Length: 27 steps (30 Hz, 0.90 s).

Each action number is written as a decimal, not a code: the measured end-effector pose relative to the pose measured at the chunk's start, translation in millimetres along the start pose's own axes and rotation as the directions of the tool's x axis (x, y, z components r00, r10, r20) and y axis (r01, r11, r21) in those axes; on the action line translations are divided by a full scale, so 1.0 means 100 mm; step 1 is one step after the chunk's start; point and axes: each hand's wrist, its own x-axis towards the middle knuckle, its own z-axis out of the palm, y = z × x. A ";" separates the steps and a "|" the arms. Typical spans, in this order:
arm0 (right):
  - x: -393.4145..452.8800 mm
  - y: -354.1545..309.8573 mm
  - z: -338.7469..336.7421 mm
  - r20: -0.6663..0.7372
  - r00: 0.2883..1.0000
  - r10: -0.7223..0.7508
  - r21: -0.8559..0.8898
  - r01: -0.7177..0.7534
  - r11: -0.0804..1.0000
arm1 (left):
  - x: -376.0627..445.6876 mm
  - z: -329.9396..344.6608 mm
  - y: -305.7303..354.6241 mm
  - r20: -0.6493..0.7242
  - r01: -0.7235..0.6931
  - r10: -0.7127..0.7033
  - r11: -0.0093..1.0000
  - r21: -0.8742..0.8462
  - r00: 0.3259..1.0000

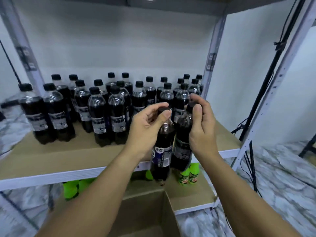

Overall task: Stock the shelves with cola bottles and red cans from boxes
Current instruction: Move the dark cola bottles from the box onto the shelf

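Black caps are pinched in your hands: left hand (147, 124) and right hand (201, 127) each hold a cola bottle (163, 151) before the shelf (68, 158).

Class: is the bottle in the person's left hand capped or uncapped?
Capped. A black cap sits on the bottle, pinched by the left hand.

Place: a stockroom or shop back room.
Shelving: a bare metal rack (211, 65) with plain board shelves.
Stock: rows of identical cola bottles (99, 115) far on the shelf; green soda bottles (189, 175) on the shelf below.
Packaging: an open cardboard box (147, 212) near.
Floor: marble-patterned.
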 end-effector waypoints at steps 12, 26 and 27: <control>1.09 0.74 -0.85 -0.183 0.982 -0.042 -0.165 0.011 0.986 | 1.08 1.27 -0.43 0.142 -0.091 0.079 0.993 0.076 0.987; 1.62 1.57 -0.95 -0.251 0.968 0.023 -0.161 -0.065 0.985 | 1.73 1.88 -1.22 0.028 -0.038 0.039 0.999 -0.031 0.999; 1.65 1.61 -0.94 -0.248 0.969 0.014 -0.157 -0.054 0.986 | 1.75 1.92 -1.25 -0.009 -0.050 0.050 0.997 -0.060 0.999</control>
